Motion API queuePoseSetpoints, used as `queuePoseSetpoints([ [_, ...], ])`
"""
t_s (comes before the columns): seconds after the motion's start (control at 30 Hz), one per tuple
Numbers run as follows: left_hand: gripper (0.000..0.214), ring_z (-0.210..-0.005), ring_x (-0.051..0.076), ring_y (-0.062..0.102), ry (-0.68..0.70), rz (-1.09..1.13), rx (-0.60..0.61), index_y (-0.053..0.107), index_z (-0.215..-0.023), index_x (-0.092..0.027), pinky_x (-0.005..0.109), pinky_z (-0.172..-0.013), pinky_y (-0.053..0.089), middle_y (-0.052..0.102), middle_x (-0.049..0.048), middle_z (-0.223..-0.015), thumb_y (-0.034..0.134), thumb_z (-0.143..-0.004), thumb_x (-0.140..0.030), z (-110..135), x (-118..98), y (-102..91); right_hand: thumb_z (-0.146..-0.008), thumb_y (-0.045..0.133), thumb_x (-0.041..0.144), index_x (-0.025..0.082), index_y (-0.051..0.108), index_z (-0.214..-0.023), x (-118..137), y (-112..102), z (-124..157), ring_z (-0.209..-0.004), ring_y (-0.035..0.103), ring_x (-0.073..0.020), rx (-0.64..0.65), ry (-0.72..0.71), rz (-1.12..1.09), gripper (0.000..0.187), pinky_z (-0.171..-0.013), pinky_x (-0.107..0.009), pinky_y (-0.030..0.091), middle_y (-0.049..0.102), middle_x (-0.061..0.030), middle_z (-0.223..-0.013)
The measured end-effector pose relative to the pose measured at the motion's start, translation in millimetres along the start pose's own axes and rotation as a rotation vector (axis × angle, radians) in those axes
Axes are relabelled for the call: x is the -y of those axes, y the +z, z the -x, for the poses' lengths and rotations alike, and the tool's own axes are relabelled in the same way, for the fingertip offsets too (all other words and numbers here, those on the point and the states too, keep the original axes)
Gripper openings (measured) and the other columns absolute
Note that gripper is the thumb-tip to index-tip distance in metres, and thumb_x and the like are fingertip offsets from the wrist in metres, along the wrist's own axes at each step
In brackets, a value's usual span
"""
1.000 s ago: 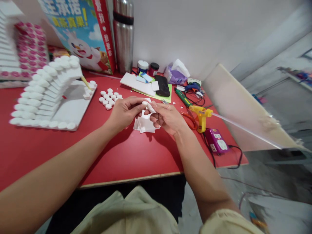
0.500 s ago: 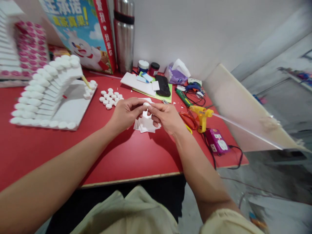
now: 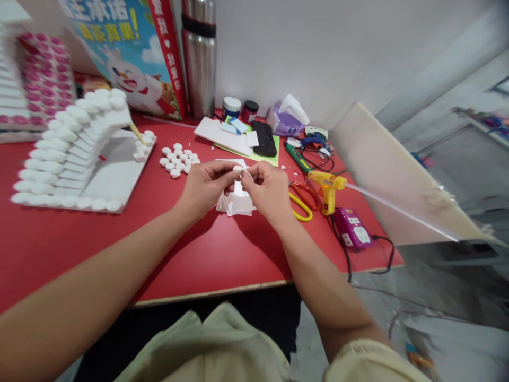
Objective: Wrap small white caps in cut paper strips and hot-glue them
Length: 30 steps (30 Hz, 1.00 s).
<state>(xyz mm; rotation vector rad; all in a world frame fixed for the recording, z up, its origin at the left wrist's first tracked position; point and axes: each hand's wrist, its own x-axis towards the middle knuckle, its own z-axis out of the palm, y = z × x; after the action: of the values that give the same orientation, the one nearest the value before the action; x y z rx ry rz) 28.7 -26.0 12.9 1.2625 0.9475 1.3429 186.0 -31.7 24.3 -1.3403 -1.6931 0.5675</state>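
Note:
My left hand (image 3: 209, 185) pinches a small white round piece (image 3: 237, 168) between thumb and fingertips. Just beside it, my right hand (image 3: 270, 188) is closed, thumb against forefinger, on a thin white edge of that same piece, which looks like paper wrapping. Below both hands lies a stack of thin white square sheets (image 3: 234, 207), partly covered by the fingers. Several finished-looking white round pieces (image 3: 175, 173) are grouped on the red table left of my left hand. Farther left stands a white stepped model (image 3: 105, 180), edged with similar round pieces.
Right of my right hand lie red- and yellow-handled scissors (image 3: 302, 213), a yellow glue gun (image 3: 328, 191) and a purple power strip (image 3: 353, 229) with black cables. A steel flask (image 3: 200, 74), jars, a tissue pack (image 3: 287, 119) and a white board (image 3: 222, 137) stand or lie behind.
My right hand has turned slightly, its fingers curling more tightly at the white round piece. My left hand keeps its pinch. The whole view has shifted a little.

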Motion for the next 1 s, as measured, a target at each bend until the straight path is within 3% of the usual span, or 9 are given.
queuePoseSetpoints([
  [0.37, 0.018, -0.056, 0.011, 0.062, 0.171, -0.083, -0.089, 0.084, -0.087, -0.019, 0.026, -0.055, 0.055, 0.077, 0.0041, -0.082, 0.083, -0.081, -0.036, 2.0, 3.5, 1.8, -0.094, 0.066, 0.038, 0.023, 0.061, -0.082, 4.7, 5.4, 5.6, -0.071, 0.06, -0.0178, 0.005, 0.004, -0.053, 0.02, -0.057, -0.027, 0.04, 0.063, -0.0025, -0.073],
  [0.67, 0.021, -0.064, 0.016, 0.071, 0.164, -0.089, -0.134, 0.084, -0.086, -0.018, 0.03, -0.062, 0.063, 0.08, 0.0057, -0.086, 0.089, -0.076, -0.036, 2.4, 4.9, -1.3, -0.101, 0.057, 0.034, 0.023, 0.061, -0.084, 8.7, -2.0, 6.6, -0.07, 0.062, -0.0178, 0.082, -0.126, 0.017, 0.021, -0.066, -0.031, 0.044, 0.067, -0.0037, -0.074],
  [0.87, 0.02, -0.064, 0.016, 0.071, 0.179, -0.12, -0.13, 0.082, -0.082, -0.019, 0.029, -0.061, 0.063, 0.078, 0.0042, -0.08, 0.09, -0.075, -0.036, 2.6, 2.8, -1.9, -0.099, 0.06, 0.037, 0.023, 0.063, -0.086, 5.8, -1.5, 7.3, -0.066, 0.064, -0.0175, 0.073, -0.043, -0.057, 0.019, -0.06, -0.029, 0.047, 0.066, -0.002, -0.07],
  [1.0, 0.023, -0.061, 0.015, 0.07, 0.186, -0.114, -0.114, 0.081, -0.081, -0.018, 0.029, -0.059, 0.061, 0.077, 0.0042, -0.077, 0.089, -0.075, -0.038, 2.1, 3.3, -4.0, -0.1, 0.059, 0.038, 0.023, 0.064, -0.089, 2.3, -0.9, 6.8, -0.06, 0.064, -0.0152, 0.136, -0.028, -0.127, 0.019, -0.058, -0.029, 0.048, 0.07, -0.0021, -0.075],
])
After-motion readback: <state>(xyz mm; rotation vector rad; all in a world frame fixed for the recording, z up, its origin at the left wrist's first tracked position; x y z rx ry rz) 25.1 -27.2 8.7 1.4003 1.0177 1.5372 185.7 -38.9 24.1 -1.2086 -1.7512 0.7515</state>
